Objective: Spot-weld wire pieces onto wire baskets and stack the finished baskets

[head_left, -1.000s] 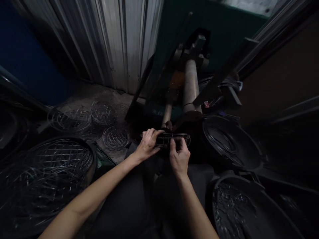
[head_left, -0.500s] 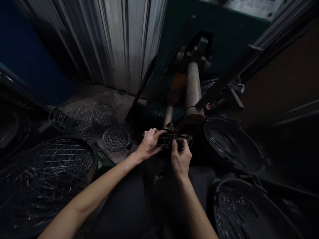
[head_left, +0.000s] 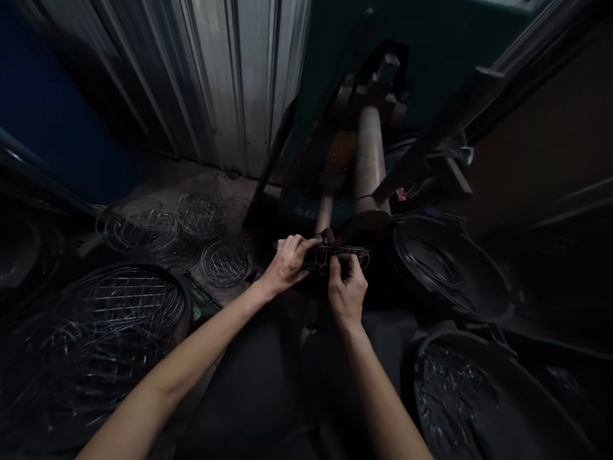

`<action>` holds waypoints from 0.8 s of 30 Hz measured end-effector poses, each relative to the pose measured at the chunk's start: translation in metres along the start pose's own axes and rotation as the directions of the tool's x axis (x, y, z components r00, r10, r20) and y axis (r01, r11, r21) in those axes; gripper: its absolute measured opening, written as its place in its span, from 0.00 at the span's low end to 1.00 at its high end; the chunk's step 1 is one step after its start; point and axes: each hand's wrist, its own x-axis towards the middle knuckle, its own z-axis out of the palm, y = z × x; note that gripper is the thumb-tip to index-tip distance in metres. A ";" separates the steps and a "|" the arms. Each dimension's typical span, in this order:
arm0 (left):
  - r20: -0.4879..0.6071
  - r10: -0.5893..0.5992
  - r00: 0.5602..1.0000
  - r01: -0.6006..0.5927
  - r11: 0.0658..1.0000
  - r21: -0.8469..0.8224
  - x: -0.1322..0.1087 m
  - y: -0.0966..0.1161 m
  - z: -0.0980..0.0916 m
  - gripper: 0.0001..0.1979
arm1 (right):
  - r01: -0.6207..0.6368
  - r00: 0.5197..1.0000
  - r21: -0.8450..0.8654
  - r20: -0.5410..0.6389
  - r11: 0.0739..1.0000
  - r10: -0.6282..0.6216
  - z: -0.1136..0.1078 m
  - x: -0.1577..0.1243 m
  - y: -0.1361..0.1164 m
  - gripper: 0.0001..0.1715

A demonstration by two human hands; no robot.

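A round wire rack [head_left: 320, 257] is held nearly edge-on under the lower arm of a green machine [head_left: 306, 185]. My left hand [head_left: 287, 260] grips its left side, thumb along the top edge. Close to the middle of the rack's near side, my right hand [head_left: 348, 281] is closed in a pinch; whatever sits between those fingertips is too small and dark to make out. The machine's thin lower rod [head_left: 324, 214] ends just above the rack, beside a thick metal cylinder [head_left: 370, 160].
On the left stands a large tub [head_left: 184, 306] piled with wire grids. Several round wire racks [head_left: 226, 263] lie on the floor beyond it. At right are a basin [head_left: 498, 287] with coiled wire rings and another basin [head_left: 522, 383] holding small metal pieces. Corrugated metal panels [head_left: 239, 83] rise behind.
The view has tilted slightly, so the machine appears a little higher. Both hands keep their hold at the rack, with almost no shift relative to it.
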 end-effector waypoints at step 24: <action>0.348 0.150 0.925 -0.110 0.985 -0.132 -0.044 0.045 0.022 0.46 | -0.654 0.715 -0.544 -0.220 0.525 0.663 -0.215 -0.151 0.214 0.06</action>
